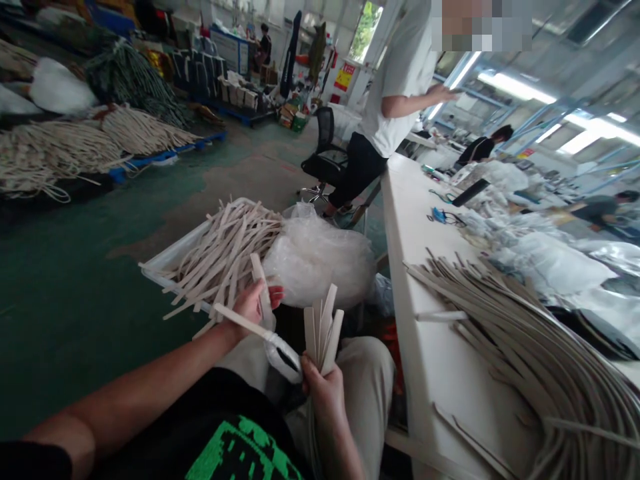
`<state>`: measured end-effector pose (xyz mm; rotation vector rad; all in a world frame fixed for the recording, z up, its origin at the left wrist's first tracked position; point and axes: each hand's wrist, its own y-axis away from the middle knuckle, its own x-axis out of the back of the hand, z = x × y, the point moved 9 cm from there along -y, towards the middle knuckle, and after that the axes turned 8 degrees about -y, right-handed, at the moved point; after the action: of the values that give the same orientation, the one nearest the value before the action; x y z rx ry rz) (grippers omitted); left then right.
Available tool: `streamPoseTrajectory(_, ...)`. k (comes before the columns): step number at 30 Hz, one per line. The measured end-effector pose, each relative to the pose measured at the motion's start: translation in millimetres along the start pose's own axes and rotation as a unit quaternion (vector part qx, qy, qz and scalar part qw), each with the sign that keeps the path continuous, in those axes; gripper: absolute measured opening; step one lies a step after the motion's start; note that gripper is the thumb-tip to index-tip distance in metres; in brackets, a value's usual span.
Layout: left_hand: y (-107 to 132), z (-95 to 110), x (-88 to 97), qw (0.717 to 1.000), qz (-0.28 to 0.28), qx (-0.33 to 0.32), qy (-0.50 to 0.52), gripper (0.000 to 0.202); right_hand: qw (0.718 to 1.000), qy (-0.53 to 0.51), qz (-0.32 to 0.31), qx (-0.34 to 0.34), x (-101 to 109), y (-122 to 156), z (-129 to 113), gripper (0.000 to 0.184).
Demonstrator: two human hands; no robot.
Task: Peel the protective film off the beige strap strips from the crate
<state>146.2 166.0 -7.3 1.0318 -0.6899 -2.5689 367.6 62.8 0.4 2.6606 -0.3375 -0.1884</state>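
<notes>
My right hand (325,385) is closed around a bundle of flat beige strips (320,327), their blunt ends fanned upward above my lap. My left hand (251,303) holds a single beige strip (259,273) near its end, with some fingers partly stretched out. Between both hands loops a whitish, shiny band (283,357), and another strip end (237,320) sticks out beside it; I cannot make out how they join. Just beyond my left hand, a white tray (155,267) is heaped with loose beige strips (230,247).
A filled clear plastic bag (325,257) stands beside the tray. To my right runs a white table (405,227) bearing long beige strips (540,360) and plastic bags (555,263). A person (395,87) stands by an office chair (325,150). Strip bundles (60,150) lie on pallets at left.
</notes>
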Motion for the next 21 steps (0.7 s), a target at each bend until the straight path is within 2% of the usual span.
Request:
streamPoseTrajectory(3, 21, -13, -19.8, 0.997, -0.061, 0.000, -0.048, 0.033, 1.000, -0.017, 0.023, 0.010, 4, 2, -6, 0.039)
streamPoseTrajectory(6, 32, -24, -26.8, 0.994, -0.095, 0.026, -0.042, 0.029, 0.997, -0.037, 0.062, 0.017, 15, 5, -10, 0.044)
streamPoseTrajectory(9, 40, -24, -32.0, 0.993, -0.114, 0.029, -0.015, 0.029, 0.994, -0.041, 0.094, 0.024, 23, 5, -9, 0.046)
streamPoseTrajectory(17, 50, -36, -34.9, 0.997, -0.073, 0.022, -0.002, 0.035, 0.992, -0.058, 0.106, 0.034, 20, 4, -5, 0.044)
streamPoseTrajectory(21, 50, -33, -35.6, 0.997, -0.055, -0.044, -0.037, 0.044, 0.993, -0.056, 0.103, 0.027, 13, 7, -3, 0.040)
